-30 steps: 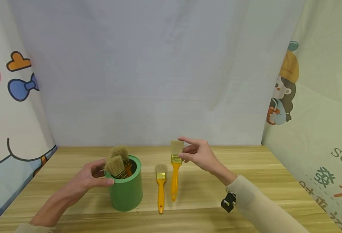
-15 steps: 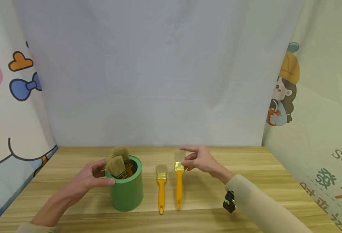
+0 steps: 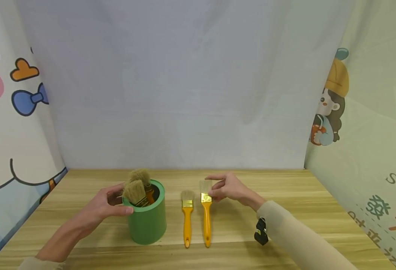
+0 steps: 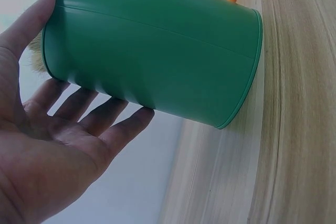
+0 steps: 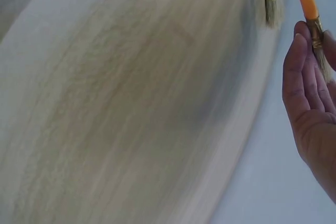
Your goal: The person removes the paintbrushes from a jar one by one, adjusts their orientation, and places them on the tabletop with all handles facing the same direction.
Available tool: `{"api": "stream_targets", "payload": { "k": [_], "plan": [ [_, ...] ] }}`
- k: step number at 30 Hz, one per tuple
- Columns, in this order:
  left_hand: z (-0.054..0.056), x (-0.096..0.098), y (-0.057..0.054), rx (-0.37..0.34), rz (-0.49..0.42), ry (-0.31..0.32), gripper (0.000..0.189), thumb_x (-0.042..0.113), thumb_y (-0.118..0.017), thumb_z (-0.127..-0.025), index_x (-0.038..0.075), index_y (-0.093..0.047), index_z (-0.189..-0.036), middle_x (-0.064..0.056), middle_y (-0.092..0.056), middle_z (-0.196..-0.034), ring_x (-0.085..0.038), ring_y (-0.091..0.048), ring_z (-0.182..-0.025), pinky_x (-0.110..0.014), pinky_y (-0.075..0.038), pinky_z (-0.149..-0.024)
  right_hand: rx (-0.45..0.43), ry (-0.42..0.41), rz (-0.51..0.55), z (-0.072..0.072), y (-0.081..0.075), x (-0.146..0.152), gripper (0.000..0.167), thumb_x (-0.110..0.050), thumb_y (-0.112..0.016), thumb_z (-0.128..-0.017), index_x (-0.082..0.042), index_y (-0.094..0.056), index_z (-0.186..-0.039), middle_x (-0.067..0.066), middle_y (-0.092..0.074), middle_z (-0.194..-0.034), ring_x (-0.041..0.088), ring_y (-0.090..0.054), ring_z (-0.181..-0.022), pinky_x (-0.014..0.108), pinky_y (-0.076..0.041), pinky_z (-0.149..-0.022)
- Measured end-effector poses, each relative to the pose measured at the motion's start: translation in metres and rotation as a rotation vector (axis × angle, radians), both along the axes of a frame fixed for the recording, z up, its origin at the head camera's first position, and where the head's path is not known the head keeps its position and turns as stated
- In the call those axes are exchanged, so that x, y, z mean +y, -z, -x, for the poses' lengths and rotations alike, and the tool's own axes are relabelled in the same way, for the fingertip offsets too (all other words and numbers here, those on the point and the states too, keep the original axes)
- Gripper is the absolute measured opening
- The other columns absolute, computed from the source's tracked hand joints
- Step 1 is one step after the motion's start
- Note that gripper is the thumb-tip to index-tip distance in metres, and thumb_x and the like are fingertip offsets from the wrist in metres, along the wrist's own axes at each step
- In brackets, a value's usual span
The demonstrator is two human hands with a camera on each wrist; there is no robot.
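Observation:
My left hand (image 3: 100,206) holds a green cylindrical can (image 3: 148,227) near its rim, thumb at the front and fingers around the side. In the left wrist view the fingertips press on the can's wall (image 4: 157,51). Paintbrushes (image 3: 135,193) stand in the can, bristles up, leaning left. Right of it, my right hand (image 3: 231,187) pinches a yellow-handled paintbrush (image 3: 207,223) by its metal band and bristles. This brush points handle-first toward me; whether it touches the table is hard to tell. A similar paintbrush (image 3: 187,225) lies beside it, between can and right hand.
The wooden table (image 3: 268,232) runs back to a plain pale curtain (image 3: 184,93). Printed cartoon cloths hang at the left (image 3: 26,150) and right (image 3: 369,131). A black device (image 3: 261,231) is strapped at the right wrist.
My right hand has lowered the pinched brush toward me, and it now lines up alongside the other brush. The left hand and can stay in place.

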State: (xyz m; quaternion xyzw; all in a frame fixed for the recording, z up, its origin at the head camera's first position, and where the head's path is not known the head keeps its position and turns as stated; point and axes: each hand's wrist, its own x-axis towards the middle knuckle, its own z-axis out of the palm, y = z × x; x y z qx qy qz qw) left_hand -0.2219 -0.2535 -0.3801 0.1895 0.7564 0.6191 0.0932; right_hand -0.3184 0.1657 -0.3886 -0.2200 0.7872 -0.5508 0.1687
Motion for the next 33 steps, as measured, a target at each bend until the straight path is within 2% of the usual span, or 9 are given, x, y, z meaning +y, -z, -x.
{"api": "stream_targets", "payload": {
  "k": [4, 9, 17, 20, 24, 27, 33],
  "plan": [
    [0.001, 0.000, 0.000, 0.003, -0.004, -0.001, 0.079, 0.013, -0.076, -0.096, -0.006, -0.035, -0.161, -0.026, -0.052, -0.151, -0.029, -0.058, -0.129, -0.038, -0.055, -0.094, -0.021, 0.001, -0.013, 0.004, 0.005, 0.001, 0.061, 0.006, -0.073, -0.094, 0.010, -0.050, -0.150, 0.019, -0.073, -0.101, 0.036, -0.075, -0.084, 0.049, -0.062, -0.080],
    [0.002, 0.000, 0.000, 0.006, 0.001, -0.001, 0.080, 0.014, -0.076, -0.096, -0.005, -0.035, -0.161, -0.026, -0.051, -0.151, -0.037, -0.056, -0.132, -0.039, -0.055, -0.094, -0.054, -0.008, -0.021, 0.009, 0.012, 0.003, 0.062, 0.009, -0.071, -0.093, 0.012, -0.048, -0.151, 0.018, -0.071, -0.100, 0.027, -0.074, -0.079, 0.046, -0.063, -0.079],
    [0.001, -0.001, 0.000, 0.007, 0.004, -0.003, 0.079, 0.014, -0.076, -0.095, -0.006, -0.035, -0.161, -0.026, -0.053, -0.149, -0.031, -0.058, -0.129, -0.038, -0.056, -0.094, -0.047, -0.007, -0.080, 0.014, 0.018, 0.000, 0.059, 0.007, -0.074, -0.093, 0.010, -0.053, -0.148, 0.017, -0.075, -0.100, 0.026, -0.075, -0.078, 0.043, -0.063, -0.073],
    [0.001, -0.001, 0.000, 0.001, 0.005, -0.005, 0.081, 0.015, -0.076, -0.095, -0.006, -0.035, -0.161, -0.026, -0.052, -0.150, -0.034, -0.057, -0.131, -0.038, -0.056, -0.094, -0.011, -0.004, -0.123, 0.014, 0.018, -0.002, 0.056, 0.004, -0.076, -0.092, 0.009, -0.057, -0.145, 0.017, -0.076, -0.100, 0.023, -0.074, -0.078, 0.039, -0.062, -0.068],
    [0.001, -0.001, 0.000, -0.003, 0.006, -0.005, 0.081, 0.015, -0.076, -0.096, -0.005, -0.034, -0.162, -0.026, -0.051, -0.151, -0.041, -0.055, -0.133, -0.039, -0.055, -0.094, 0.076, 0.003, -0.199, 0.014, 0.018, -0.004, 0.052, -0.001, -0.080, -0.091, 0.007, -0.063, -0.140, 0.015, -0.077, -0.102, 0.019, -0.070, -0.081, 0.032, -0.053, -0.062],
    [0.001, -0.001, 0.000, -0.003, 0.008, -0.007, 0.082, 0.015, -0.076, -0.096, -0.005, -0.034, -0.162, -0.027, -0.050, -0.152, -0.044, -0.053, -0.135, -0.039, -0.055, -0.094, 0.139, 0.008, -0.241, 0.014, 0.018, -0.006, 0.049, -0.002, -0.082, -0.090, 0.006, -0.068, -0.135, 0.014, -0.076, -0.102, 0.017, -0.068, -0.085, 0.030, -0.048, -0.062],
    [0.000, 0.000, 0.000, 0.000, 0.007, -0.006, 0.082, 0.016, -0.076, -0.096, -0.004, -0.032, -0.163, -0.029, -0.048, -0.154, -0.047, -0.051, -0.136, -0.039, -0.055, -0.095, 0.207, 0.004, -0.282, 0.018, 0.023, -0.008, 0.046, -0.002, -0.085, -0.086, 0.005, -0.072, -0.130, 0.009, -0.075, -0.097, 0.016, -0.066, -0.087, 0.029, -0.051, -0.070]
  ]
}}
